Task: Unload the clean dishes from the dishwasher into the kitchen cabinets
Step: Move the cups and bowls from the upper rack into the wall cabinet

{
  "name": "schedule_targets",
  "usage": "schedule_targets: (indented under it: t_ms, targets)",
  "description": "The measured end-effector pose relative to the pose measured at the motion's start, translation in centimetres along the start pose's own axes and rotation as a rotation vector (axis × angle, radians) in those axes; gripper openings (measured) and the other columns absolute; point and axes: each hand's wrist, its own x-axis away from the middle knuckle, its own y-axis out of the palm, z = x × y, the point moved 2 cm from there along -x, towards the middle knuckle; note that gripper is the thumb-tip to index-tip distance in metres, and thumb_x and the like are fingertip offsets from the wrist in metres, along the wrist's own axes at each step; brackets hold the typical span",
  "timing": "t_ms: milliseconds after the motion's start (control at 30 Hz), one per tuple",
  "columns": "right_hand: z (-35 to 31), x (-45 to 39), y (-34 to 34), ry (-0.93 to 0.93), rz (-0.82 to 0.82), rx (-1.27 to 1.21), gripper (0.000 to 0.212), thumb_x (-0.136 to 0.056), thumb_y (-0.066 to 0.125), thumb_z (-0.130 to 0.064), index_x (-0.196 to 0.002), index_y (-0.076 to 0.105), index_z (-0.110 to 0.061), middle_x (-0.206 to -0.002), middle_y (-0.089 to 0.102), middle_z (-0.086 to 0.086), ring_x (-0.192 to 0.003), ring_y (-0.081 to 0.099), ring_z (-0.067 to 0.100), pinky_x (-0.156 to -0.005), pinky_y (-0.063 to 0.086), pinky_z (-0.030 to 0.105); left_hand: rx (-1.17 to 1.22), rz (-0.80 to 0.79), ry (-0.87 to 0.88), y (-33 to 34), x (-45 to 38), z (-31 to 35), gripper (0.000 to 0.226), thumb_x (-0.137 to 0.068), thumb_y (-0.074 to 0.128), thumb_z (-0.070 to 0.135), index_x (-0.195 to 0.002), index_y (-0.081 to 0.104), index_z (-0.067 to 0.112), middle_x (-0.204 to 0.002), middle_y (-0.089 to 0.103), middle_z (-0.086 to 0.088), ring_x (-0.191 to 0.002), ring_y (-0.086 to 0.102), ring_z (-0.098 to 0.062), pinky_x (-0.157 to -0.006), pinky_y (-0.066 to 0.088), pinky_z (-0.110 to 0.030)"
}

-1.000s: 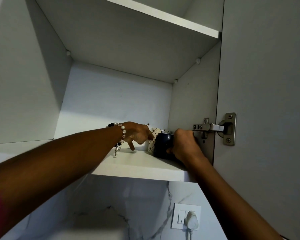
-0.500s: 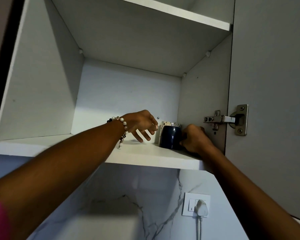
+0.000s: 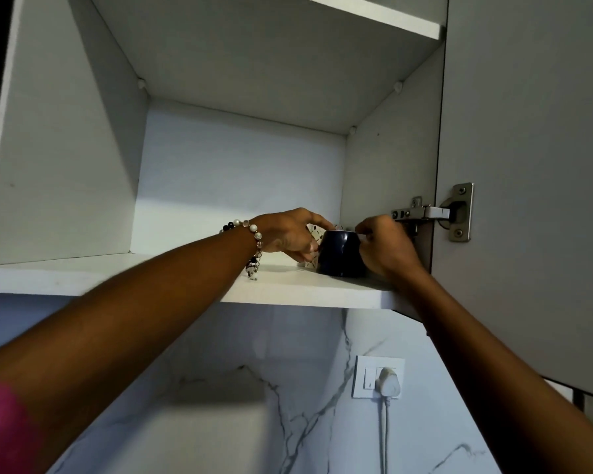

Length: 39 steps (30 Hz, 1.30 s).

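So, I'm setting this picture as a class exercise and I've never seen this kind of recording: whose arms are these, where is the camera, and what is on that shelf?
There is no machine here. A person wears a camera on the head, so you see their own two arms reaching up into an open wall cabinet. The left hand, with a beaded bracelet on its wrist, and the right hand are both at a dark blue mug standing upright on the white shelf, near the right wall. Behind it peeks a white patterned mug, mostly hidden. The grip itself is hard to judge. At right is the open door's hinge; below, a wall socket with a plug.
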Motion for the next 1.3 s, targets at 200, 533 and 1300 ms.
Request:
schedule_targets:
  t_ms: [200,533,1300]
  targets:
    - [-0.4,2.7,-1.3,-0.028,-0.124,0.073,0.039,-0.083,0.041,0.007,-0.112,0.065,-0.001,-0.111,0.065,0.02,-0.101,0.059,0.035,-0.07,0.039,0.022,-0.061,-0.07,0.006,0.4,1.2,0.7,0.081,-0.084,0.055,-0.017,-0.149,0.024,0.021,-0.136,0.052,-0.012,-0.106,0.058,-0.025,-0.088,0.052,-0.035]
    - [-1.1,9.6,-4.1,-0.123,-0.136,0.093,0.037,-0.086,0.047,0.003,-0.12,0.061,-0.003,-0.114,0.062,0.02,-0.107,0.054,0.036,-0.072,0.032,0.023,-0.172,0.242,0.103,3.5,9.4,4.6,0.045,-0.087,0.056,0.0,-0.13,0.055,0.013,-0.119,0.064,-0.012,-0.095,0.064,-0.022,-0.077,0.052,-0.027]
    - [3.5,47.7,-24.8,0.106,0.092,0.064,0.038,-0.078,0.047,0.007,-0.107,0.068,-0.005,-0.088,0.074,0.009,-0.083,0.067,0.024,-0.08,0.052,0.032,0.385,0.269,0.134,33.9,40.7,13.8,0.028,-0.09,0.047,0.002,-0.095,0.071,0.016,-0.084,0.071,-0.004,-0.052,0.065,-0.013,-0.055,0.053,-0.027]
